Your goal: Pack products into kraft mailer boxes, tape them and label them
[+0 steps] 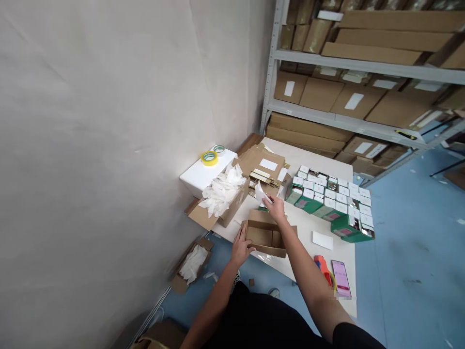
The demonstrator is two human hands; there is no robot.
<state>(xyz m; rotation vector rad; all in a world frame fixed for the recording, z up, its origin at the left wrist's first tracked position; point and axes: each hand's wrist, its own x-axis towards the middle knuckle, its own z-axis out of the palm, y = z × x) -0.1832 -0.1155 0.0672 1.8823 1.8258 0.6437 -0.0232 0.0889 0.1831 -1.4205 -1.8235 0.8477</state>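
Observation:
My left hand (240, 247) rests on the near left corner of a small open cardboard box (264, 236) on the white table (319, 160), thumb against its wall. My right hand (275, 207) reaches past the box and pinches a white piece of packing paper (260, 192) above the table. A carton full of the same white paper (222, 193) stands just to the left. To the right of my right hand lie rows of small green boxes with white tops (332, 198).
Flat cardboard pieces (262, 167) are stacked at the table's back. A white foam box (203, 175) carries two tape rolls (209, 158). A phone (341, 277), an orange tool (323, 267) and a white card (322, 240) lie near the front. Shelves of cartons (363, 97) stand behind.

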